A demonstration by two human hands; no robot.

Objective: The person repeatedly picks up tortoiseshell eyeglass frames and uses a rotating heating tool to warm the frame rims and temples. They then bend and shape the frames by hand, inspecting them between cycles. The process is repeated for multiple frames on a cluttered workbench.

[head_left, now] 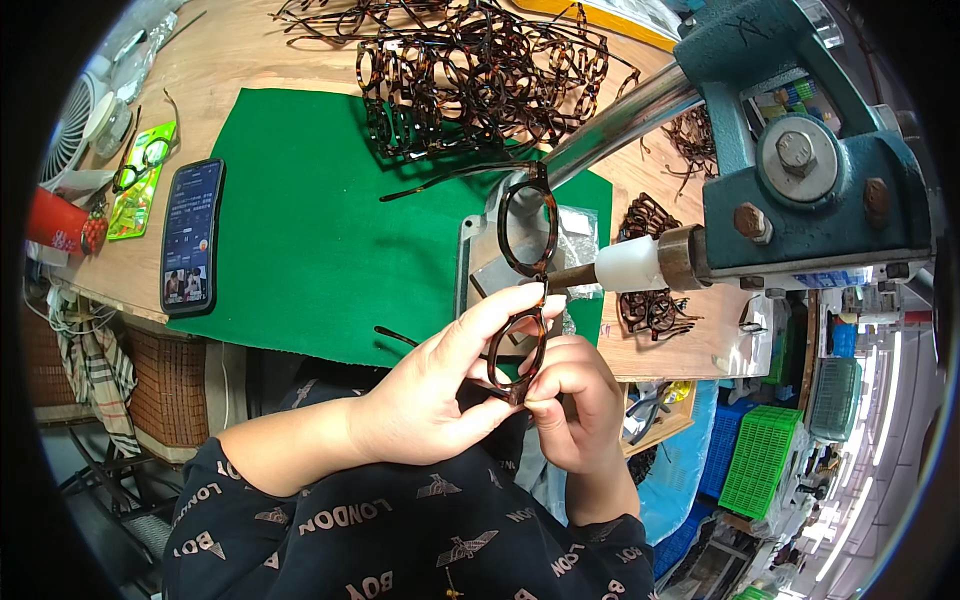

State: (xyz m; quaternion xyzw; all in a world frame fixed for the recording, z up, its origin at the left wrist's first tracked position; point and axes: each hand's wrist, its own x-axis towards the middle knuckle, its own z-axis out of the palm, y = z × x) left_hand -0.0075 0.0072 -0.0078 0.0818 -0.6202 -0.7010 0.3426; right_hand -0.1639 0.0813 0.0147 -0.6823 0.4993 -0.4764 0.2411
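Note:
A dark tortoiseshell eyeglass frame (553,225) stands on end between my hands, its two round rims one above the other. My left hand (425,390) grips it from the left, the forefinger at the bridge and the thumb by the lower end piece. At that lower end piece my right hand (575,400) pinches the frame between thumb and bent forefinger. The temples are unfolded and point left; my left hand hides part of the lower one. Right beside the bridge is the metal rod (572,277) of a teal bench press (730,180), with a white sleeve (628,264) behind it.
A green mat (300,230) covers part of the wooden table. On its left edge lies a phone (190,235) with a lit screen. A tangled heap of tortoiseshell frames (480,80) fills the back, and a smaller pile (655,310) sits right. Green crates (760,460) stand lower right.

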